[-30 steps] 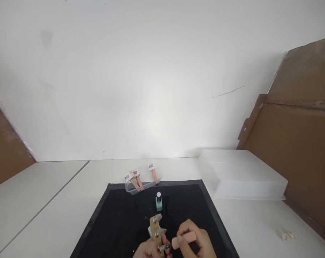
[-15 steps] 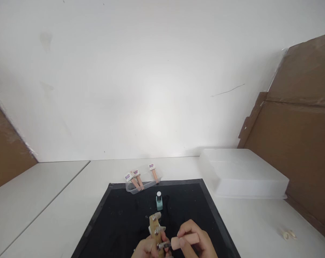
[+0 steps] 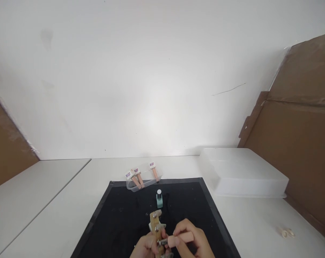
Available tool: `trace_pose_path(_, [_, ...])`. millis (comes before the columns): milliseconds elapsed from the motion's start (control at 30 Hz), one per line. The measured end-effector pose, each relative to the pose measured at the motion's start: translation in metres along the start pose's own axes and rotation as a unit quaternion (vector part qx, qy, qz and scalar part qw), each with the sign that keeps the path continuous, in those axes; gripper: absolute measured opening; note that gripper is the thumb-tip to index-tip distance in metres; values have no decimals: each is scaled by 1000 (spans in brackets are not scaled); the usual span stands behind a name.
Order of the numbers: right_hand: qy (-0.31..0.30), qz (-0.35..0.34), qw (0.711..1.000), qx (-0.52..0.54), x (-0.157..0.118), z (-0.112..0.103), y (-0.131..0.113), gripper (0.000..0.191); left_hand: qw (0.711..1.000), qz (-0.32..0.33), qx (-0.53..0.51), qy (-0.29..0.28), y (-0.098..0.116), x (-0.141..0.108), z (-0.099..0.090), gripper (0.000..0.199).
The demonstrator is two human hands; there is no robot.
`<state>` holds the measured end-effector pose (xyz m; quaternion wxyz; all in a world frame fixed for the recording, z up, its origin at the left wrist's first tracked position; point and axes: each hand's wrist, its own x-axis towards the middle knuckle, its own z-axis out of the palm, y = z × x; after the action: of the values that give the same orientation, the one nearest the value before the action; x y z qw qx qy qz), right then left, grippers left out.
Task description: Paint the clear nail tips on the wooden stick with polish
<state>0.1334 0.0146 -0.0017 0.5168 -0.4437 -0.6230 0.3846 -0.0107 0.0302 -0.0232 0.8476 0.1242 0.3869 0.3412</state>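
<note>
My left hand (image 3: 144,245) grips a wooden strip (image 3: 153,219) standing roughly upright over the black mat. Along the strip several clear false nail tips (image 3: 157,213) stick out to the right on small metal mounts. Between the fingers of my right hand (image 3: 197,240) is a nail polish brush (image 3: 188,237) with a long pink cap-handle. Its dark end points left and meets one of the lower nail tips beside my left fingers; whether bristles touch it I cannot make out. A small teal bottle (image 3: 159,201) with a white top stands just beyond the strip.
A clear plastic tray (image 3: 149,184) behind holds several pink-handled pieces (image 3: 139,179) with white labelled ends. On the right sits a white translucent bin (image 3: 248,175), with small cream rings (image 3: 285,233) in front. The black mat (image 3: 111,215) lies on the white table; brown cardboard (image 3: 294,143) stands right.
My right hand and the brush have shifted slightly left, toward the strip. The strip sits a little higher and shows another nail tip lower down. My left hand keeps its grip.
</note>
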Motion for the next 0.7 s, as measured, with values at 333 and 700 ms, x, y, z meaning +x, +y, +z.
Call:
trace_pose_path(333, [18,-13,999,-25,2,-5,3,26,999,-4,-29,-16,4,-10,6,26])
trace_pose_path(700, [32,-36,998,-31,-2,-4,2,25,999,11,-51,-5,5,-19,16,24])
